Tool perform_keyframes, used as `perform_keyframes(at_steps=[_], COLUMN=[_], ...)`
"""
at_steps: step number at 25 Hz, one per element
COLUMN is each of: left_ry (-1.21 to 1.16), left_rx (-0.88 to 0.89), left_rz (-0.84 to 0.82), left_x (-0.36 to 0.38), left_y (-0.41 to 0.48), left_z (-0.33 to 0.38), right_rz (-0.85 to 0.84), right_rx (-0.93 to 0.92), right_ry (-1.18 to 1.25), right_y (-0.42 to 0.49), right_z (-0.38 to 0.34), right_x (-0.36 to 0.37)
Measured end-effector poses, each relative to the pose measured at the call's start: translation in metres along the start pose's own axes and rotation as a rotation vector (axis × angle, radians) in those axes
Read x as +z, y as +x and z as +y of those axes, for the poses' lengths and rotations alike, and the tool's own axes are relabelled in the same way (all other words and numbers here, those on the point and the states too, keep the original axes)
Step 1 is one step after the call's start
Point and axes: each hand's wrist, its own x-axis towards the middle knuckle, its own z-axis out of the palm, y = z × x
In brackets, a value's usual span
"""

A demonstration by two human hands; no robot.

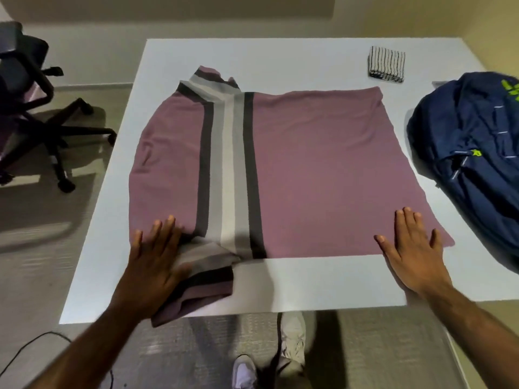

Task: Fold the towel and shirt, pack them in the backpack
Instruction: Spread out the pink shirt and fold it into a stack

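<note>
A mauve shirt (309, 169) with dark, grey and white stripes lies flat across the white table (309, 279), one sleeve hanging over the near edge. My left hand (154, 262) rests flat, fingers spread, on the shirt's near left part by that sleeve. My right hand (412, 251) lies flat with fingers apart on the shirt's near right corner. A small folded striped towel (387, 64) sits at the far right of the table. The navy backpack (471, 153) with green accents lies on the table's right side, beside the shirt.
A black office chair (31, 108) stands on the floor to the left of the table. A dark cable (33, 346) runs along the floor at lower left. My shoes (292, 341) show below the table's near edge.
</note>
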Motion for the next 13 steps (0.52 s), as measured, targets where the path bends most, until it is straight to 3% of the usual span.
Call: perform_keyframes(at_steps=[4,13], left_ry=[0.126,0.087], left_rx=[0.285,0.352], left_rz=[-0.081,0.033], left_x=[0.012,0.012], left_y=[-0.068,-0.087], left_z=[-0.018,-0.022], right_rz=[-0.045,0.178], right_rx=[-0.232,-0.297], right_ry=[-0.127,-0.231], right_y=[-0.034,-0.076], right_z=[0.044,0.076], right_x=[-0.001,0.007])
